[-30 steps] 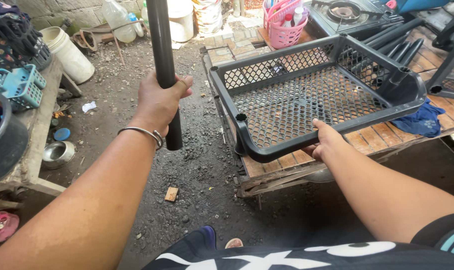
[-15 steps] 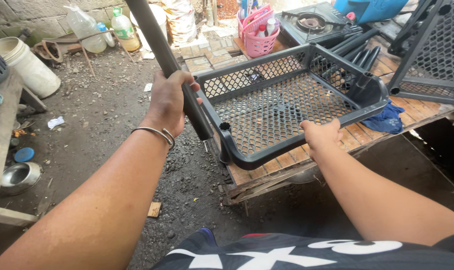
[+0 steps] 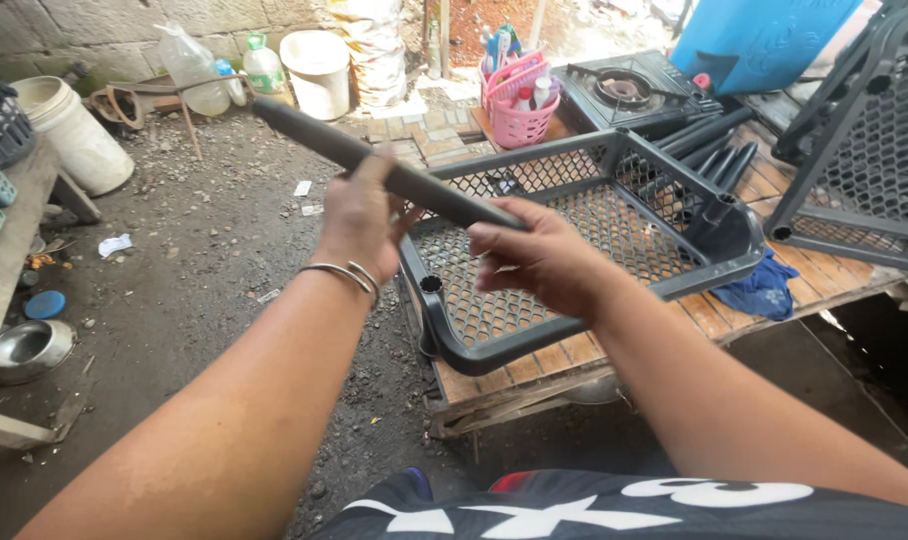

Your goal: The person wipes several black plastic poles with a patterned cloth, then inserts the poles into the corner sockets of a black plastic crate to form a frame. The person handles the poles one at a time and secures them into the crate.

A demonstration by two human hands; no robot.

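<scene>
While both our hands, left hand (image 3: 359, 215) and right hand (image 3: 539, 260), clench the dark plastic tube (image 3: 374, 165), we judge fitting under way. Next, we reckon, its end must meet the corner socket (image 3: 431, 285) of the mesh shelf tray (image 3: 574, 250).

The pole (image 3: 374, 165) is dark grey. The shelf tray (image 3: 574, 240) is the same dark grey, its floor and walls a mesh of small holes. The basket (image 3: 519, 105) is pink, the cloth (image 3: 764, 290) blue, the bucket (image 3: 319, 72) white, the bracelet (image 3: 349, 275) silver.
</scene>
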